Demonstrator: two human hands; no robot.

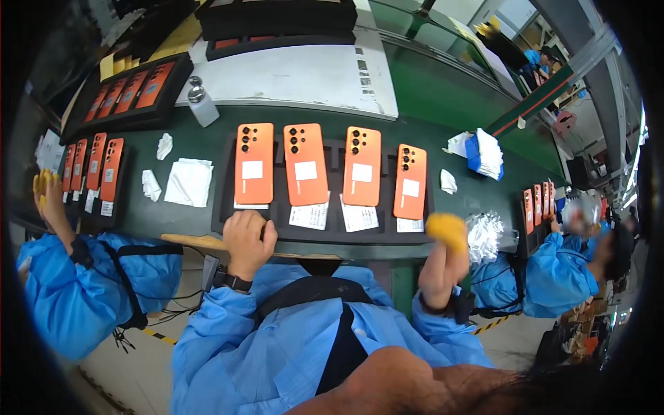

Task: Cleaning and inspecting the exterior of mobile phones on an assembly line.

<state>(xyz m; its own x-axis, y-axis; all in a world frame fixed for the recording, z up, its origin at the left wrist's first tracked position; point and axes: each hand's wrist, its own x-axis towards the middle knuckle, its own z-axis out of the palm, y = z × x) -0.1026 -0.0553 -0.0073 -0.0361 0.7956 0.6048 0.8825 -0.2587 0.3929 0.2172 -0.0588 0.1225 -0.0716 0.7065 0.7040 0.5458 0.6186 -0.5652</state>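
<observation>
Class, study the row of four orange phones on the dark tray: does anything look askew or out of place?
Slightly. The rightmost phone sits lower than the other three and leans a little, though fisheye bending may add to that. The paper slips under the phones lie unevenly. Crumpled white wipes are scattered on the green table.

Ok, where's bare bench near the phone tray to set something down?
Bare green mat lies right of the black tray, before the blue-and-white cloth stack. Left is crowded: white wipes. The tray carries four orange phones; left hand rests at its edge.

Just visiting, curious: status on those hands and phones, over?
Left hand fisted on tray edge. Right hand raised, yellow fingertips. Four orange phones untouched.
</observation>
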